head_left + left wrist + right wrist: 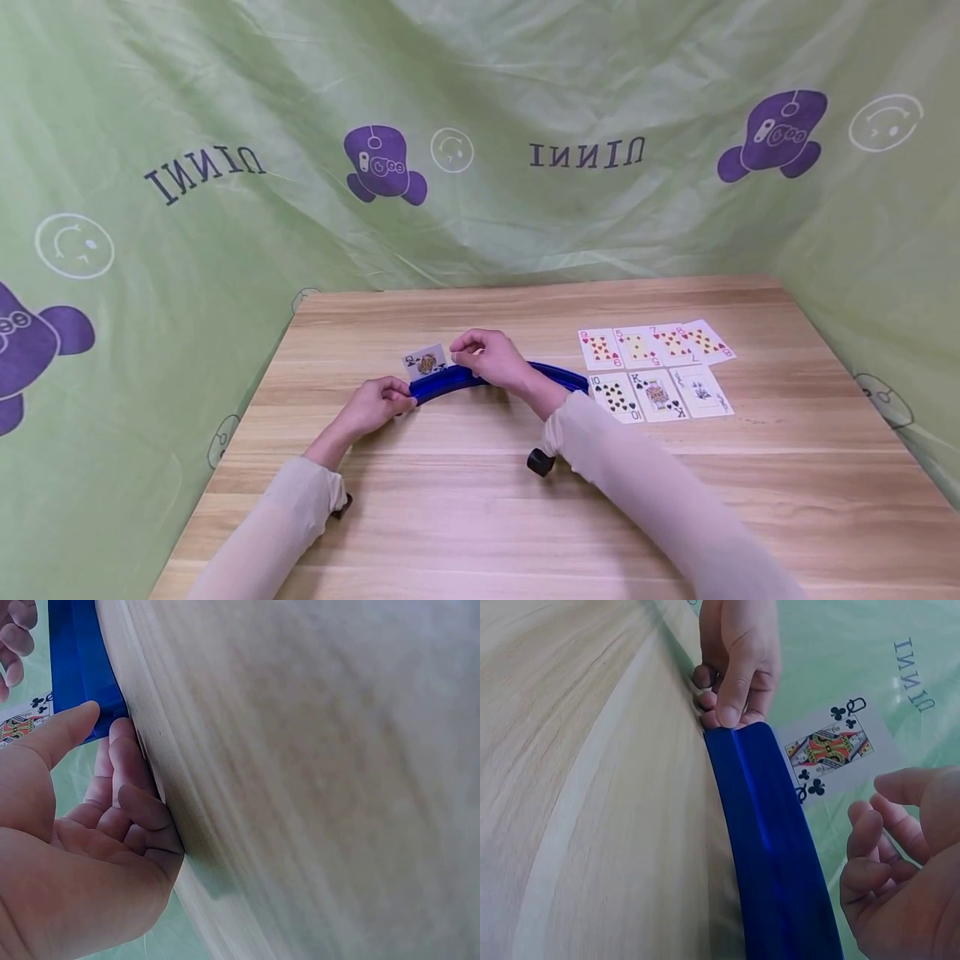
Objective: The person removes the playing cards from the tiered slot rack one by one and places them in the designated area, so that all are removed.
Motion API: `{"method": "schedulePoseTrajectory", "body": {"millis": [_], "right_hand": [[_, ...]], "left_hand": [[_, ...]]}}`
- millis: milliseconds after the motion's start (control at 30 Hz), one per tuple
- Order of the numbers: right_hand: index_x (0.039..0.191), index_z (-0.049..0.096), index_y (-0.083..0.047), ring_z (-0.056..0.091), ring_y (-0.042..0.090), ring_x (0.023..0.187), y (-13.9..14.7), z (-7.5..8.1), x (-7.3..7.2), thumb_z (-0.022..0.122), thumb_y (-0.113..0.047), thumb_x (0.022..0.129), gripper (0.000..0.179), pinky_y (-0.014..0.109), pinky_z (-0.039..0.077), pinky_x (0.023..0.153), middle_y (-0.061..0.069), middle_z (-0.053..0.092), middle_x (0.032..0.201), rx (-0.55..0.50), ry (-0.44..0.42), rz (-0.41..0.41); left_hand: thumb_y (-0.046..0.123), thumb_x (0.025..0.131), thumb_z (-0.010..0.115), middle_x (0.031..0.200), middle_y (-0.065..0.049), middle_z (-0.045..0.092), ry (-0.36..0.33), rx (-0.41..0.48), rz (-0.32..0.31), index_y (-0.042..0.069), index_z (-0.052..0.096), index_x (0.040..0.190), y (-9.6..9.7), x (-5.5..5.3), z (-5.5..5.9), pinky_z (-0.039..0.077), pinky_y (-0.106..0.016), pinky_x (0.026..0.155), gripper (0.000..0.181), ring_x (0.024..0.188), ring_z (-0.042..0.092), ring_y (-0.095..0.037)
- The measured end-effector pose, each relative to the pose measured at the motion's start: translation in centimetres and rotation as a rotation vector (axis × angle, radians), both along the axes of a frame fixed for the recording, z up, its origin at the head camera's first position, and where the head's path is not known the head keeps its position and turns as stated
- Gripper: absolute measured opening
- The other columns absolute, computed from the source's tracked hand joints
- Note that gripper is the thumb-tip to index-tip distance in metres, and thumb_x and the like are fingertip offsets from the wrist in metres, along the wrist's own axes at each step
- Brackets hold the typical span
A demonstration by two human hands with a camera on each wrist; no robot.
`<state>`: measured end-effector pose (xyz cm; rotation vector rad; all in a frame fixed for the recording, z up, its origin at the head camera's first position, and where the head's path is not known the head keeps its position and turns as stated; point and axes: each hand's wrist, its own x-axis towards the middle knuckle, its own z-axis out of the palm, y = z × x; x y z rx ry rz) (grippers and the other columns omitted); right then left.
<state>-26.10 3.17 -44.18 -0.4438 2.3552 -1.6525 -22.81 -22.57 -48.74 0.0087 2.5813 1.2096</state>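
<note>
A curved blue card holder (pixel 450 380) lies across the middle of the table. One playing card, the queen of clubs (pixel 829 746), stands in its slot near the left end and leans back. My left hand (pixel 372 406) pinches that left end, thumb on the front face and fingers underneath, as the left wrist view shows. Just right of the queen, my right hand (pixel 491 360) hovers over the holder with its fingers loosely bent and nothing between them. In the right wrist view a small gap separates these fingertips (pixel 889 784) from the card.
Right of the holder, two rows of face-up cards lie on the wooden table (pixel 450 500). The back row has red cards, among them a nine of hearts (pixel 600 349). In front are a ten of spades (pixel 615 397), a king (pixel 657 395) and a joker (pixel 701 391). Green cloth (pixel 487 233) surrounds the table.
</note>
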Motion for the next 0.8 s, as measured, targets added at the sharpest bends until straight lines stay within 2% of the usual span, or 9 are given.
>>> {"method": "schedulePoseTrajectory", "body": {"millis": [133,367,500,567,767,800], "right_hand": [[0.107,0.071,-0.011,0.066,0.038,0.091,-0.7,-0.1,-0.1,0.068,-0.019,0.094,0.016,0.023,0.052,0.065,0.005,0.068,0.096,0.011,0.013,-0.008],[0.104,0.071,-0.01,0.063,0.014,0.08,-1.5,-0.2,-0.2,0.069,-0.018,0.093,0.014,0.022,0.053,0.065,0.006,0.069,0.101,0.021,0.033,-0.017],[0.102,0.07,-0.008,0.062,0.014,0.078,-1.8,-0.1,-0.3,0.069,-0.017,0.093,0.013,0.021,0.053,0.064,0.008,0.069,0.102,0.003,0.03,-0.012],[0.101,0.07,-0.008,0.063,0.018,0.079,-1.9,-0.1,-0.3,0.069,-0.016,0.093,0.012,0.021,0.052,0.064,0.008,0.069,0.102,-0.004,0.026,-0.006],[0.101,0.07,-0.009,0.063,0.016,0.08,-1.7,0.0,-0.5,0.068,-0.018,0.094,0.012,0.022,0.053,0.065,0.007,0.069,0.1,0.016,0.035,0.001],[0.101,0.07,-0.009,0.061,0.012,0.079,-1.6,0.0,-0.6,0.068,-0.018,0.094,0.012,0.022,0.053,0.065,0.007,0.069,0.1,0.023,0.039,-0.001]], "left_hand": [[0.019,0.09,0.073,0.091,-0.008,0.07,0.0,0.0,0.006,0.003,0.065,0.105,0.0,0.0,0.0,0.048,-0.026,0.067,0.023,0.076,0.06,-0.015],[0.019,0.091,0.073,0.091,-0.008,0.07,0.006,-0.005,-0.001,0.003,0.065,0.105,0.0,0.0,0.0,0.048,-0.026,0.067,0.024,0.076,0.06,-0.015],[0.019,0.091,0.072,0.092,-0.008,0.071,0.009,-0.004,-0.012,0.003,0.065,0.106,-0.1,0.1,0.1,0.048,-0.026,0.066,0.024,0.076,0.06,-0.015],[0.019,0.091,0.072,0.092,-0.008,0.071,0.008,0.002,-0.016,0.002,0.064,0.106,-0.1,0.1,0.1,0.048,-0.026,0.066,0.024,0.076,0.061,-0.015],[0.019,0.091,0.072,0.091,-0.008,0.071,-0.004,0.014,-0.017,0.003,0.064,0.106,0.0,-0.1,0.2,0.048,-0.025,0.066,0.024,0.075,0.06,-0.014],[0.019,0.091,0.072,0.091,-0.007,0.071,-0.008,0.011,-0.013,0.003,0.065,0.106,0.0,-0.1,0.2,0.048,-0.025,0.065,0.024,0.075,0.06,-0.014]]}}
